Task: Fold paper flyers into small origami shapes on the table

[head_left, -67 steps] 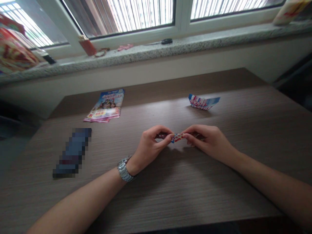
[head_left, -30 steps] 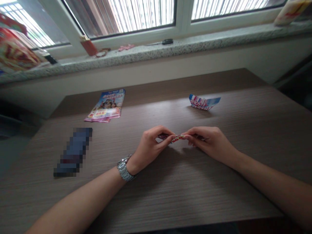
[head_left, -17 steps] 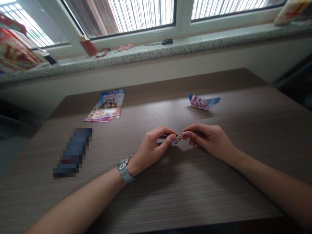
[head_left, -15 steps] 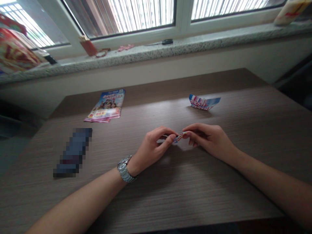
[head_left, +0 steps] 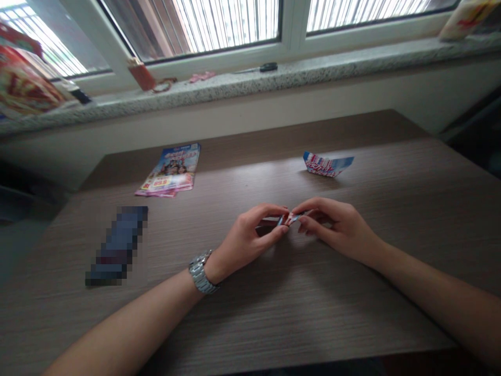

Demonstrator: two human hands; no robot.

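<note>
Between my two hands is a small folded piece of printed paper (head_left: 290, 218), just above the table in the middle. My left hand (head_left: 256, 230), with a silver watch on its wrist, pinches the paper's left end between thumb and fingers. My right hand (head_left: 336, 222) has its fingertips on the paper's right end. Beyond my right hand a folded paper boat (head_left: 326, 165) with blue, white and red print stands on the brown table (head_left: 250, 308).
A stack of colourful flyers (head_left: 174, 167) lies at the table's back left. Nearer, on the left, is a dark pixelated object (head_left: 117, 245). Along the granite window sill (head_left: 227, 86) are a red packet (head_left: 27, 83), an orange-red item (head_left: 141, 75) and other small things.
The small paper has been turned between my fingers, and its visible side differs. The fingertips of both hands have shifted slightly. The boat and flyers have not moved.
</note>
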